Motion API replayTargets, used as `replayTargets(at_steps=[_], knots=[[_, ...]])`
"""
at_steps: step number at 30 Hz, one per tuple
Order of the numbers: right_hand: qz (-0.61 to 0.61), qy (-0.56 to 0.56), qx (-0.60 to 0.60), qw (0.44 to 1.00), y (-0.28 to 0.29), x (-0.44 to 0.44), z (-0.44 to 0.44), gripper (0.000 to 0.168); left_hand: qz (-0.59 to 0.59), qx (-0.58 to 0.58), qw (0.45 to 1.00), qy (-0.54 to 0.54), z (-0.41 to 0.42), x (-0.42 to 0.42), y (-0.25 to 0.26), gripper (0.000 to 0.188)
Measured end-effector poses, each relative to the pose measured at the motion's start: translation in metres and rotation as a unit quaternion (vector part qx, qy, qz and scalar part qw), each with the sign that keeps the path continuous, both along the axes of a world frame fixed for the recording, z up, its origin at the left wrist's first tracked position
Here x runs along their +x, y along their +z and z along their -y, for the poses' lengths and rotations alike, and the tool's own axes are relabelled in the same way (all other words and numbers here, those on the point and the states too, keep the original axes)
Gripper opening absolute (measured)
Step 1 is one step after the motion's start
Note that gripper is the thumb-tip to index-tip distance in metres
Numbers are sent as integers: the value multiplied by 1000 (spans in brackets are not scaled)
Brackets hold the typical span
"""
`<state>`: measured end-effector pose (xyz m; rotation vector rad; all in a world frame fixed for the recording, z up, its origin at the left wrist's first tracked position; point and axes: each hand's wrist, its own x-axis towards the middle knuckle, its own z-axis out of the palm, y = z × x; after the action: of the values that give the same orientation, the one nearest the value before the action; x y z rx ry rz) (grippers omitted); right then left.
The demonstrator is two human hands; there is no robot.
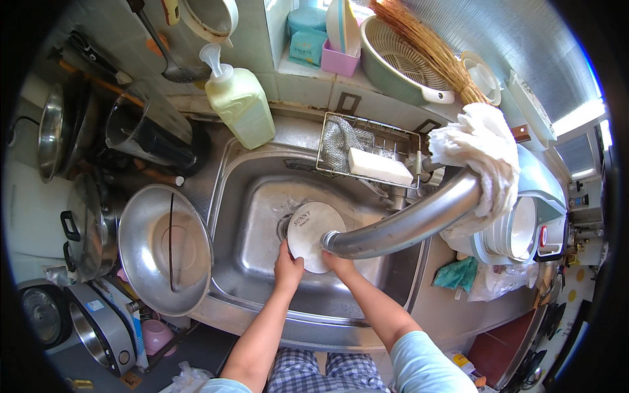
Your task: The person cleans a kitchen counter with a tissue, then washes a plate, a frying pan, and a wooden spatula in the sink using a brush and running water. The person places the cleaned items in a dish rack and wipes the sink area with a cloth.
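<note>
Over the stainless steel sink (255,231) I hold a round white dish (309,228) that bears dark printed writing. My left hand (289,267) grips its near left rim, the thumb on top. My right hand (340,265) is at the near right rim, its fingers partly hidden under the spout. The thick metal faucet spout (403,226) reaches in from the right, with its mouth just above the dish. Whether water is flowing I cannot tell clearly. The drain (282,227) is partly covered by the dish.
A wire rack (369,147) at the sink's back edge holds a white block (381,166) and a grey mesh scrubber (344,137). White cloth (484,147) wraps the faucet's bend. A pump bottle (241,105) stands behind; a large metal bowl (142,231) sits left, stacked bowls (506,236) right.
</note>
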<state>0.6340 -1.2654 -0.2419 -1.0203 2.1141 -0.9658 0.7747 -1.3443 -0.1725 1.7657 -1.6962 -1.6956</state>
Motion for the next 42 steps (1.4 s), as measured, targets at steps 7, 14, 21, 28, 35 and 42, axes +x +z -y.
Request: replayTargets(at_steps=[7,14,21,28,35,42], knots=[[-1,-109,-117,987,43,24,48,13,3,-111,994,-15,-10,11,39,61],[-44,-9,-74,996,112,42,2,11,-136,30,987,79,-15,37,78,67],[-82,-120,-81,986,121,25,61,13,-120,15,992,25,-20,43,119,65],[44,94,-82,991,168,86,15,13,-126,-3,991,49,-8,63,125,63],[-157,-53,-50,985,144,35,18,7,-164,2,983,81,-16,60,150,65],[-35,-20,-191,981,183,71,64,11,-142,-31,989,20,-21,70,149,62]])
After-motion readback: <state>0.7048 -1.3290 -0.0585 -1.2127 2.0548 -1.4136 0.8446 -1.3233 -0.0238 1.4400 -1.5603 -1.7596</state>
